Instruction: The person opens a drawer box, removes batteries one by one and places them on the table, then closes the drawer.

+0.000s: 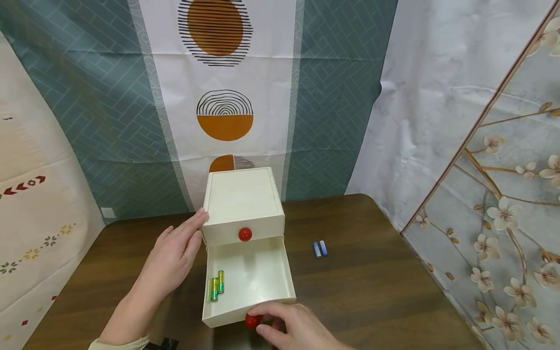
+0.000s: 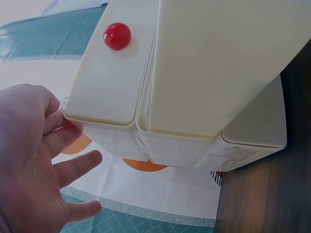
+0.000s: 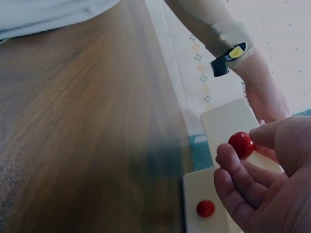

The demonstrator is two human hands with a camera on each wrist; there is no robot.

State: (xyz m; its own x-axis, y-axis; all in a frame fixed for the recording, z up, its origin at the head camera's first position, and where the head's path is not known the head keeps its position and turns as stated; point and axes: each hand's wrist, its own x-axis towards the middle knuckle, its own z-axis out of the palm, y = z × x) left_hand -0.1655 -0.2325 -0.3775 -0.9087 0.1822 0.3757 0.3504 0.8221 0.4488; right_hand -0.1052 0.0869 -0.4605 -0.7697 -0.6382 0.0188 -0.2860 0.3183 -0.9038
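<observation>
An off-white cabinet has one drawer pulled out below its top drawer. Inside, at the left, lie two green-and-yellow batteries. My right hand pinches that drawer's red knob between thumb and fingers; the right wrist view shows the knob between the fingertips of the hand. My left hand touches the cabinet's left side near the top front corner. In the left wrist view, the left hand has its fingers spread, fingertips by the cabinet's edge.
Two blue-and-white batteries lie on the dark wooden table, right of the cabinet. Another closed drawer's red knob appears in the right wrist view. Patterned cloths hang behind the table and at both sides.
</observation>
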